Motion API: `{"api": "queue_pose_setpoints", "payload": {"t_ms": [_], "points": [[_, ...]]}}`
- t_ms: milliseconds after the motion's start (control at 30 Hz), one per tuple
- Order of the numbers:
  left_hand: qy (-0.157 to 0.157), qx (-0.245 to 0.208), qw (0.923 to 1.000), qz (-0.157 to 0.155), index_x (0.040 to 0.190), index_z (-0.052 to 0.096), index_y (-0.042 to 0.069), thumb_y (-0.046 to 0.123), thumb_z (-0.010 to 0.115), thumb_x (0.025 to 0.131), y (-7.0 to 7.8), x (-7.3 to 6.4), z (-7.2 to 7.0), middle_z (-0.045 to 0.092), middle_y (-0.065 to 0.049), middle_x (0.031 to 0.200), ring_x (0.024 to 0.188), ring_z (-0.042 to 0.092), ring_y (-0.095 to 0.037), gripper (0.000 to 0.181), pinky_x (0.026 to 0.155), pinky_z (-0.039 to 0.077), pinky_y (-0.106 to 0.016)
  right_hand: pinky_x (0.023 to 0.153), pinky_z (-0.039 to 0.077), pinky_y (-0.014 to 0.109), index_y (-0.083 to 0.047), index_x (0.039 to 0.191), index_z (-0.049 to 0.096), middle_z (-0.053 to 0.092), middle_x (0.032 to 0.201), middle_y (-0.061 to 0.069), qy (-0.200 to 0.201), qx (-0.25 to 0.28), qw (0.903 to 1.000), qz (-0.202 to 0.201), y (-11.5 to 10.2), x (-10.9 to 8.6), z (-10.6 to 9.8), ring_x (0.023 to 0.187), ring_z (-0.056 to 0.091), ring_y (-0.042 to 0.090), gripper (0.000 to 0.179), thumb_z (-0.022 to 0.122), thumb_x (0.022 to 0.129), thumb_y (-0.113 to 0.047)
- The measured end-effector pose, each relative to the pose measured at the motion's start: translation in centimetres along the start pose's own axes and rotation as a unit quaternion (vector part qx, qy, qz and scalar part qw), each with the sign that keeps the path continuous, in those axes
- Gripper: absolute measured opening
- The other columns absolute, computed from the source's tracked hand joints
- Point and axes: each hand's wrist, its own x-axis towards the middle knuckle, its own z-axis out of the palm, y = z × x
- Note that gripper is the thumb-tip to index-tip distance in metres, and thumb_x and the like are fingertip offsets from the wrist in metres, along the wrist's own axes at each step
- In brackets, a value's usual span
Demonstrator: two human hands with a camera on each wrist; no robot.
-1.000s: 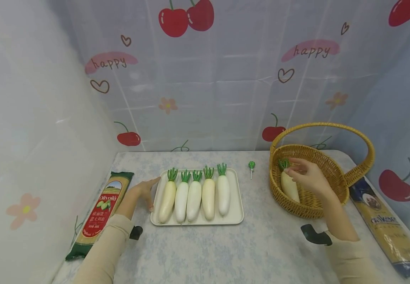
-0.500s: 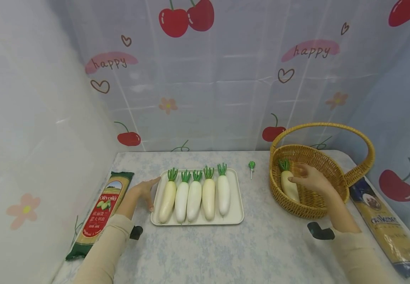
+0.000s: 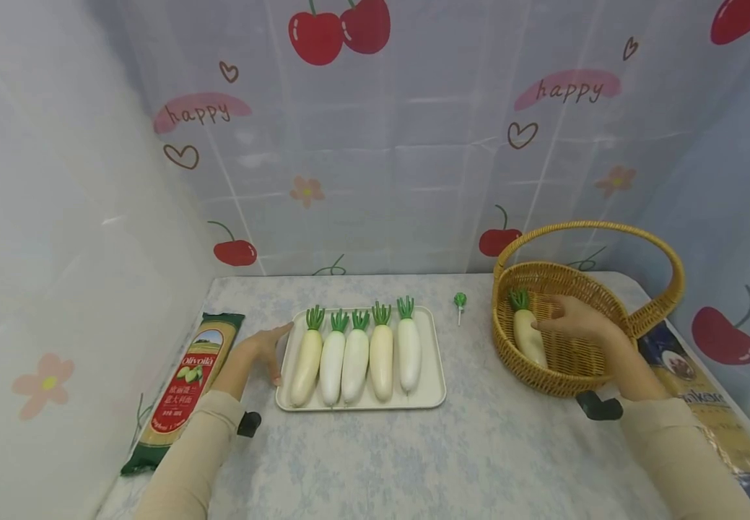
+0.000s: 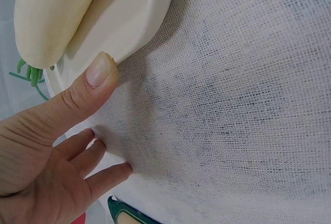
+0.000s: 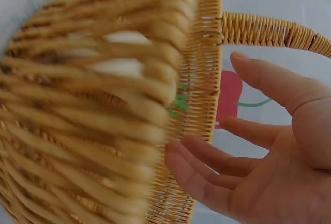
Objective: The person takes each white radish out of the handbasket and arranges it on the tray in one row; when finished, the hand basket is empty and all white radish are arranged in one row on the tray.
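Note:
My left hand (image 3: 264, 350) rests at the left edge of the white tray (image 3: 436, 361), its fingers spread. Its thumb touches the tray's rim in the left wrist view, and the other fingertips are on the cloth. Side by side on the tray lie several white radishes (image 3: 355, 367) with green leafy tops. My right hand (image 3: 576, 318) is over the wicker basket (image 3: 517, 361), fingers loosely extended and holding nothing. Just left of it, another white radish (image 3: 529, 336) lies in the basket. In the right wrist view, the basket wall (image 5: 93, 120) mostly hides that radish.
A green lollipop (image 3: 460, 303) lies between tray and basket. At the left is a red and green pasta packet (image 3: 186, 383). A blue and gold packet (image 3: 712, 404) lies at the right, partly behind my right arm. The basket's tall handle (image 3: 589, 226) arches above it.
My right hand has moved from the radish's leafy top down and to the right, away from it. The radish stays in the basket. My left hand has kept its place at the tray.

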Motion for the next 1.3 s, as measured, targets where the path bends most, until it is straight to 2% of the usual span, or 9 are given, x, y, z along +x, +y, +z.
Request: {"api": "queue_pose_setpoints", "payload": {"t_ms": [267, 467, 667, 833, 933, 1000, 1100, 1167, 1300], "points": [[-0.002, -0.005, 1.0000, -0.001, 0.152, 0.016, 0.008, 0.007, 0.091, 0.053, 0.0, 0.0, -0.1, 0.030, -0.030, 0.146, 0.131, 0.032, -0.047, 0.124, 0.097, 0.040, -0.053, 0.079, 0.053, 0.049, 0.022, 0.139, 0.014, 0.019, 0.139, 0.044, -0.063, 0.016, 0.9976, 0.026, -0.3, 1.1, -1.4, 0.110, 0.050, 0.052, 0.082, 0.058, 0.094, -0.030], [-0.002, -0.005, 1.0000, -0.003, 0.152, 0.015, 0.008, 0.006, 0.091, 0.054, 0.1, -0.2, -0.4, 0.029, -0.031, 0.146, 0.131, 0.031, -0.048, 0.123, 0.097, 0.041, -0.054, 0.078, 0.054, 0.047, 0.020, 0.141, 0.013, 0.019, 0.139, 0.044, -0.093, 0.002, 0.9943, 0.052, 0.1, 2.3, -1.6, 0.096, 0.057, 0.042, 0.084, 0.060, 0.092, -0.030], [-0.001, -0.009, 1.0000, -0.004, 0.152, 0.014, 0.009, 0.006, 0.091, 0.054, 0.1, -0.2, -0.4, 0.028, -0.030, 0.146, 0.131, 0.031, -0.047, 0.124, 0.097, 0.041, -0.053, 0.079, 0.053, 0.048, 0.019, 0.141, 0.009, 0.015, 0.139, 0.045, -0.110, -0.004, 0.9912, 0.073, 0.7, 3.2, -1.7, 0.104, 0.054, 0.049, 0.087, 0.061, 0.091, -0.029], [-0.003, -0.011, 0.9999, -0.005, 0.152, 0.014, 0.009, 0.006, 0.091, 0.054, -0.1, 0.0, -0.3, 0.028, -0.031, 0.146, 0.131, 0.031, -0.047, 0.125, 0.097, 0.041, -0.052, 0.067, 0.053, 0.040, 0.019, 0.141, 0.009, 0.029, 0.131, 0.042, -0.122, -0.017, 0.9899, 0.071, 1.2, 3.9, -1.2, 0.070, 0.055, 0.022, 0.085, 0.060, 0.092, -0.028], [-0.004, -0.007, 1.0000, -0.003, 0.152, 0.014, 0.009, 0.006, 0.091, 0.053, -0.1, 0.0, -0.2, 0.029, -0.031, 0.145, 0.130, 0.033, -0.047, 0.125, 0.096, 0.042, -0.052, 0.069, 0.054, 0.040, 0.023, 0.139, 0.002, 0.023, 0.135, 0.045, -0.139, -0.009, 0.9869, 0.082, 1.2, 4.3, -0.8, 0.070, 0.059, 0.023, 0.088, 0.058, 0.093, -0.027], [-0.003, -0.006, 1.0000, -0.003, 0.152, 0.014, 0.009, 0.006, 0.091, 0.054, -0.1, 0.0, -0.2, 0.030, -0.031, 0.145, 0.130, 0.034, -0.047, 0.125, 0.096, 0.042, -0.051, 0.076, 0.055, 0.042, 0.025, 0.137, -0.004, 0.009, 0.138, 0.049, -0.150, -0.003, 0.9843, 0.092, 0.9, 4.4, -0.6, 0.089, 0.062, 0.036, 0.092, 0.058, 0.093, -0.026], [-0.002, -0.005, 1.0000, -0.003, 0.152, 0.014, 0.009, 0.006, 0.091, 0.054, 0.0, -0.1, -0.2, 0.030, -0.031, 0.145, 0.130, 0.034, -0.047, 0.125, 0.096, 0.042, -0.051, 0.081, 0.054, 0.045, 0.028, 0.133, -0.009, -0.008, 0.137, 0.051, -0.169, 0.007, 0.9798, 0.106, 0.5, 4.4, -0.4, 0.113, 0.049, 0.051, 0.095, 0.058, 0.093, -0.026], [0.000, -0.007, 1.0000, -0.005, 0.152, 0.014, 0.009, 0.006, 0.091, 0.054, 0.1, -0.1, -0.2, 0.030, -0.031, 0.145, 0.130, 0.033, -0.047, 0.125, 0.096, 0.042, -0.051, 0.082, 0.053, 0.045, 0.029, 0.133, -0.007, -0.005, 0.138, 0.050, -0.179, 0.013, 0.9768, 0.116, 0.2, 4.4, -0.2, 0.117, 0.044, 0.053, 0.094, 0.058, 0.092, -0.025], [-0.001, -0.011, 0.9999, -0.008, 0.152, 0.014, 0.010, 0.005, 0.090, 0.055, 0.0, 0.0, 0.0, 0.030, -0.031, 0.145, 0.129, 0.035, -0.046, 0.124, 0.095, 0.043, -0.051, 0.079, 0.055, 0.043, 0.026, 0.127, 0.019, 0.032, 0.121, 0.042, -0.179, 0.009, 0.9766, 0.118, 0.1, 4.6, 0.3, 0.100, 0.058, 0.041, 0.073, 0.059, 0.091, -0.023]]}}
